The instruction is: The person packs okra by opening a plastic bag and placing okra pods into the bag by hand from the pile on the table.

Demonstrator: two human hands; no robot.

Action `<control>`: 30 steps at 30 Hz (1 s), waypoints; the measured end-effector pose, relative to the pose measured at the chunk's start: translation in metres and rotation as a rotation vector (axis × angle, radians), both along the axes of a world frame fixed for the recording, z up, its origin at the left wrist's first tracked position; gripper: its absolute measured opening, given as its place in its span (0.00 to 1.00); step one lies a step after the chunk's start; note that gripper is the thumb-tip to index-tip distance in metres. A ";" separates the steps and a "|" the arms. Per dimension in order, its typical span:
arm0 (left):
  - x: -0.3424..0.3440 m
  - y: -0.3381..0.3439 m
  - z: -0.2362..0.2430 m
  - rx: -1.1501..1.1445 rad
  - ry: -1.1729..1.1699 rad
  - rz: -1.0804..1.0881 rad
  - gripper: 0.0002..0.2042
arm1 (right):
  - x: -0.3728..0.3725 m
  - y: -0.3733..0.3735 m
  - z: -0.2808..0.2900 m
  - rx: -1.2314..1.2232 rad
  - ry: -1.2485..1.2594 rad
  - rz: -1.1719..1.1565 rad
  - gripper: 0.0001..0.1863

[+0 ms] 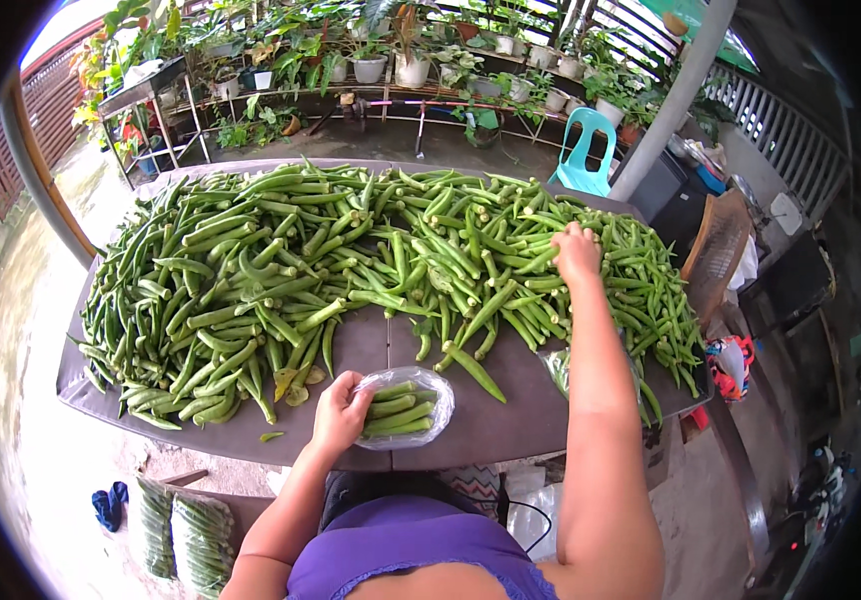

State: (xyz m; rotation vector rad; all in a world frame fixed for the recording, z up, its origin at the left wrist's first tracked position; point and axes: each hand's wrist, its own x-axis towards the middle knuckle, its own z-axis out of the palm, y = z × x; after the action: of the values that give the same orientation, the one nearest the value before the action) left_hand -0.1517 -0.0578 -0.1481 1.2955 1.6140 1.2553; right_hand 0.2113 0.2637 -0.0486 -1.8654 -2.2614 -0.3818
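Note:
A large heap of green okra pods [231,260] covers most of the dark tabletop [356,355]. Near the front edge, my left hand [344,408] grips the side of an open clear plastic bag [437,420] with several okra pods lying lengthwise in it. My right hand [576,250] reaches into the right part of the heap, fingers curled down over okra pods; what exactly it holds is partly hidden. Another clear plastic bag [556,368] lies at the front right, partly behind my right forearm. Loose pods and a few yellowed leaves [291,385] lie along the front of the heap.
Filled bags of okra [199,535] sit low at the bottom left. Potted plants [411,70] line racks behind the table. A turquoise chair [586,160] stands beyond it, beside a grey post [671,110]. A woven chair back [716,255] and other clutter are at the right.

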 end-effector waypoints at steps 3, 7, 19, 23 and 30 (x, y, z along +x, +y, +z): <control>-0.001 0.002 -0.008 -0.010 -0.062 0.003 0.09 | -0.001 -0.017 0.025 0.194 0.149 0.104 0.12; -0.004 0.002 -0.002 -0.056 -0.126 -0.006 0.09 | -0.031 -0.054 0.025 -0.222 0.954 0.259 0.11; -0.014 0.016 0.016 -0.115 -0.056 -0.028 0.10 | -0.124 -0.249 0.031 -0.447 0.479 0.684 0.13; -0.012 0.016 0.018 -0.141 -0.060 -0.017 0.10 | -0.150 -0.259 0.014 -0.343 0.441 0.708 0.11; -0.007 0.015 0.019 0.022 0.110 0.051 0.08 | -0.168 -0.243 -0.032 -0.271 0.606 0.857 0.09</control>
State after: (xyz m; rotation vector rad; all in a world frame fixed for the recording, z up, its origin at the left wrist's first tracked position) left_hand -0.1591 -0.0428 -0.1287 1.3656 1.7240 1.2547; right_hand 0.0433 0.0205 -0.0808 -0.7453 -2.4212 0.5585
